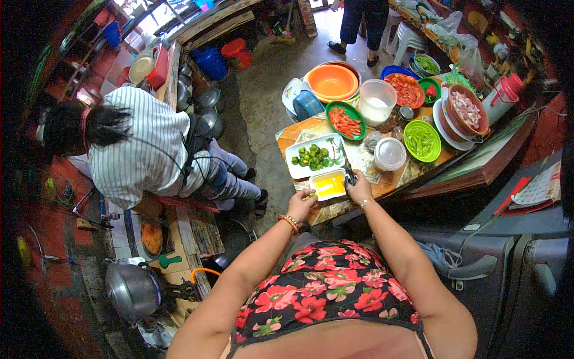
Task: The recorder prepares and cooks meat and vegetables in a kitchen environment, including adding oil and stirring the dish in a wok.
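Observation:
My right hand (360, 188) grips a pair of scissors (348, 176) by its black handles, blades pointing away from me. In my left hand (301, 205), a small green citrus fruit (313, 195) is pinched between the fingertips; how much of it is hidden I cannot tell. Between the hands sits a small white tray (314, 179) holding yellow liquid (331, 185). Just beyond it, a larger white tray (297, 172) carries several small green citrus fruits (312, 157) and some green stems (334, 149). The scissors' blades reach over this tray's right edge.
On the table (385, 188) stand a lidded plastic tub (390, 155), a green bowl of sliced chillies (428, 141), red strips in a green basket (345, 120), and a bowl of chopped meat (466, 110). Leftward, a co-worker (139, 134) bends over a sink area near a metal pot (132, 289).

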Tool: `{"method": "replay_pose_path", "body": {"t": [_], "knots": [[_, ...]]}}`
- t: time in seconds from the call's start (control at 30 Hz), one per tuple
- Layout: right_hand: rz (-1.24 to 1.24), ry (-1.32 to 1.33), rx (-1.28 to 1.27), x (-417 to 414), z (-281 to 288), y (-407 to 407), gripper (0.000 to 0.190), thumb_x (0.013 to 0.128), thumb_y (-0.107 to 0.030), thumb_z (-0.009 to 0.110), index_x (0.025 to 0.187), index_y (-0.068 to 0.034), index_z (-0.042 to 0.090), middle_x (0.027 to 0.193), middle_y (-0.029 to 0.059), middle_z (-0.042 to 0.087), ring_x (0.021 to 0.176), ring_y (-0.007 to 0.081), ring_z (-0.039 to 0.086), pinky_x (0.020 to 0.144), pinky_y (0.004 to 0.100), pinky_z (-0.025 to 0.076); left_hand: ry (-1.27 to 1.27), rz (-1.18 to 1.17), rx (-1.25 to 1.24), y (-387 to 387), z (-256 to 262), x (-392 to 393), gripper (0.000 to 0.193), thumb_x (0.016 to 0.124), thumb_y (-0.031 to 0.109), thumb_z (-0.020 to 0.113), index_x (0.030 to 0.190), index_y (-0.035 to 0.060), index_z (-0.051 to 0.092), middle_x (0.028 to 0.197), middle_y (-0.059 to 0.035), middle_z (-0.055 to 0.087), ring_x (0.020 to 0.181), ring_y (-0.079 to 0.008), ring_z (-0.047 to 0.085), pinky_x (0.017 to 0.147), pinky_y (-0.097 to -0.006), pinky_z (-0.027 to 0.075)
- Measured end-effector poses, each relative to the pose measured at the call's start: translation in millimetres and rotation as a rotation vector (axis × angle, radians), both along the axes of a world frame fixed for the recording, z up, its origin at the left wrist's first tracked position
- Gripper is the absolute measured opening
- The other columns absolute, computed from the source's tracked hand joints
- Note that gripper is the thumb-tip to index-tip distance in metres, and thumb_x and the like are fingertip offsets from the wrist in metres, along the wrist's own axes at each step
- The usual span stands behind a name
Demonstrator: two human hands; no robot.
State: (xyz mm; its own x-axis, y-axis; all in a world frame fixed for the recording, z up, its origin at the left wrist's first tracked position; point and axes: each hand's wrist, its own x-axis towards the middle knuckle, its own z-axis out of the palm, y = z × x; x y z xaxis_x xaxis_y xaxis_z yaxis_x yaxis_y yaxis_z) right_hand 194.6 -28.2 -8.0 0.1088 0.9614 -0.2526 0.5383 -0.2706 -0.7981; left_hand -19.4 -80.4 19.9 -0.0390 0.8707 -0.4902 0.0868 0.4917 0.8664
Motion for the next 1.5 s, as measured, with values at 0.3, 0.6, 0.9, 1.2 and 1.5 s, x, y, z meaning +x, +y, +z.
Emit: {"method": "replay_pose_path", "body": {"t": [0.3,0.6,0.9,1.2,1.5], "knots": [[0.352,0.002,-0.132,5.0,86.5,-28.3,0.061,0.076,-0.042,0.071,0.115,0.001,0.052,0.09,0.0162,0.064,0.086,0.0248,0.062,0.078,0.0348,0.047,0.017,0.079,0.22,25.9,-11.2,-9.7,0.033,0.082,0.01,0.066,0.112,-0.0005,0.059,0.105,-0.0066,0.06,0.079,-0.0101,0.058,0.073,-0.0248,0.049],[0.488,0.067,-0.244,4.1,85.4,-56.5,0.058,0.076,-0.05,0.068,0.105,0.0,0.061,0.089,0.015,0.065,0.083,0.0219,0.061,0.078,0.0333,0.047,-0.004,0.073,0.315,43.0,-3.6,7.8,0.031,0.081,0.005,0.062,0.111,-0.0003,0.057,0.1,-0.0068,0.061,0.077,-0.0092,0.061,0.07,-0.024,0.049],[0.559,0.052,-0.351,10.8,97.7,-43.9,0.069,0.073,-0.059,0.066,0.113,-0.004,0.061,0.106,0.0192,0.064,0.101,0.0296,0.061,0.089,0.0345,0.046,0.529,-0.172,0.455,48.4,39.8,10.5,0.025,0.076,0.01,0.065,0.1,0.0014,0.064,0.091,-0.0109,0.065,0.071,-0.0158,0.063,0.068,-0.0286,0.052],[0.503,0.012,-0.243,8.8,77.1,-45.8,0.063,0.075,-0.055,0.066,0.108,-0.002,0.062,0.094,0.0173,0.065,0.089,0.0269,0.062,0.082,0.0351,0.047,0.494,-0.19,0.368,57.2,40.0,5.3,0.025,0.075,0.012,0.066,0.098,0.0006,0.066,0.085,-0.0129,0.067,0.072,-0.0183,0.065,0.069,-0.03,0.053],[0.471,-0.082,-0.187,12.2,94.1,-48.5,0.06,0.073,-0.054,0.068,0.107,-0.005,0.062,0.091,0.0206,0.065,0.088,0.0334,0.063,0.079,0.0392,0.048,0.607,-0.317,0.383,65.0,49.5,4.5,0.027,0.073,0.015,0.067,0.096,0.001,0.068,0.085,-0.0156,0.068,0.076,-0.0231,0.067,0.072,-0.0328,0.052]]}}
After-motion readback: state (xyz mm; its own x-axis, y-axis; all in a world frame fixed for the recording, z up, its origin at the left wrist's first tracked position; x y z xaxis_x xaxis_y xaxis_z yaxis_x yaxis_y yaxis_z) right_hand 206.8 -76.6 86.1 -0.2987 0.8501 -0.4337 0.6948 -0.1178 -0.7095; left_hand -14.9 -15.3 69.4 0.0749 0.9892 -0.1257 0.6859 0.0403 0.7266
